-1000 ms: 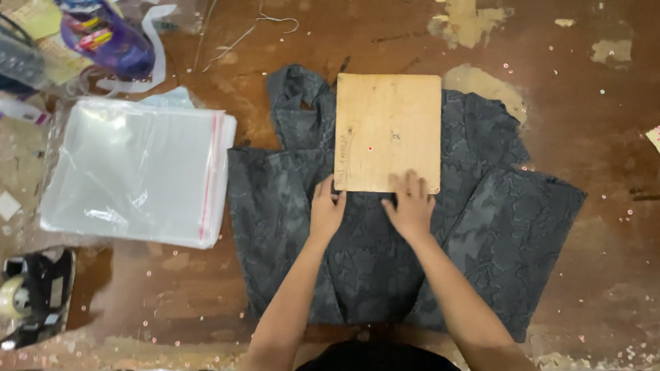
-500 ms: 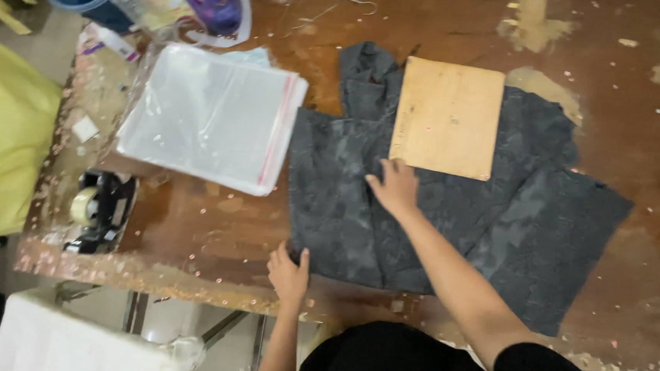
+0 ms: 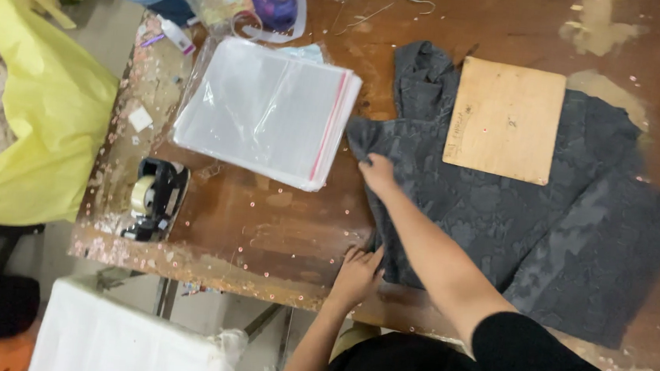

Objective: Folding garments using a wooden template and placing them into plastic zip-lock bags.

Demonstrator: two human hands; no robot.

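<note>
With the right hand pinching the left edge of the dark grey patterned garment and the left hand, seemingly flat, at its near-left corner by the tabletop front edge, a tug could slide off the loose rectangular wooden board.

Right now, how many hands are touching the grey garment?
2. The right hand presses the garment at its left edge near the bag stack; the left hand touches its lower left corner at the table edge.
</note>
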